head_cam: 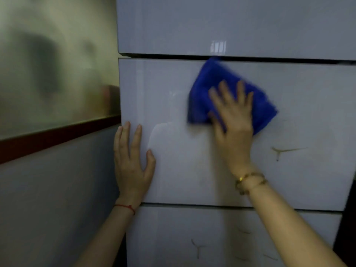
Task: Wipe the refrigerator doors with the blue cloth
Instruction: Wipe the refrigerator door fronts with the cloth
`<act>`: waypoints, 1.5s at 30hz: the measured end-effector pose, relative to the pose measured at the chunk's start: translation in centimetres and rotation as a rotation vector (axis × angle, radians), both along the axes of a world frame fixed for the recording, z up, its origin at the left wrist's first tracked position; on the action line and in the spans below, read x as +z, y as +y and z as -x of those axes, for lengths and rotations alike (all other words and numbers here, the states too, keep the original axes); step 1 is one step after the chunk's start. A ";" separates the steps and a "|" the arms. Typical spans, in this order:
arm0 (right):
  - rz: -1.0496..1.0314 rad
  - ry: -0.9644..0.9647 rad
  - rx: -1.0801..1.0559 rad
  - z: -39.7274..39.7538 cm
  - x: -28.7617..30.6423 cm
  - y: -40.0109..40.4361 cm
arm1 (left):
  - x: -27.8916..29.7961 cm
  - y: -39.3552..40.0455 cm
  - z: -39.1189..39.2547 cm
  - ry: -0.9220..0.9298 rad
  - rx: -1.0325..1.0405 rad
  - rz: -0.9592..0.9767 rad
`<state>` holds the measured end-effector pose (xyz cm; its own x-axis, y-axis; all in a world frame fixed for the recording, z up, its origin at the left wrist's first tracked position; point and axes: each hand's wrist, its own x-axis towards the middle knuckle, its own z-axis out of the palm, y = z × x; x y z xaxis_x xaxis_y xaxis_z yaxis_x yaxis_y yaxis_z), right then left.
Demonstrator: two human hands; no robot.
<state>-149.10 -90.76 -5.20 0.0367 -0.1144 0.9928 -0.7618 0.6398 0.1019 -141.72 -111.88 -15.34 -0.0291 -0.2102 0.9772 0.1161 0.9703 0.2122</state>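
A white glossy refrigerator fills the view, with an upper door [240, 24], a middle door [173, 105] and a lower door [173, 237] split by dark gaps. The blue cloth [208, 87] lies flat against the upper part of the middle door, just under the gap. My right hand [234, 120] presses on the cloth with fingers spread; it wears a gold bracelet. My left hand [131, 162] rests flat on the middle door's left edge, fingers apart, holding nothing, a red string at its wrist.
To the left of the fridge stands a wall with a frosted pane [54, 70] above a dark red sill [57, 137]. Faint brown marks [281, 151] show on the middle door's right part, and similar ones on the lower door [198, 247].
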 end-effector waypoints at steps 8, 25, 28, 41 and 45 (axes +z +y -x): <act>-0.349 0.030 -0.061 0.7 -8.6 5.1 | 0.3 -0.1 0.1 0.008 0.022 0.010; -0.007 -0.038 -0.004 0.5 1.0 2.7 | 0.2 -0.2 0.2 0.001 0.015 0.010; 0.066 -0.005 -0.019 0.1 4.2 -0.3 | 0.1 -0.2 0.2 -0.009 0.013 0.004; 0.147 -0.076 -0.020 1.7 -3.6 5.7 | 0.1 -0.3 0.0 -0.002 0.032 0.009; 0.108 -0.090 -0.001 1.2 -7.3 5.1 | 0.1 -0.3 -0.1 -0.003 0.034 0.014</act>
<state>-150.30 -85.64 -12.47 -0.0529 -0.0071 0.9986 -0.7643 0.6438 -0.0359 -141.63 -112.18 -15.25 -0.0246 -0.1969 0.9801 0.0820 0.9767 0.1983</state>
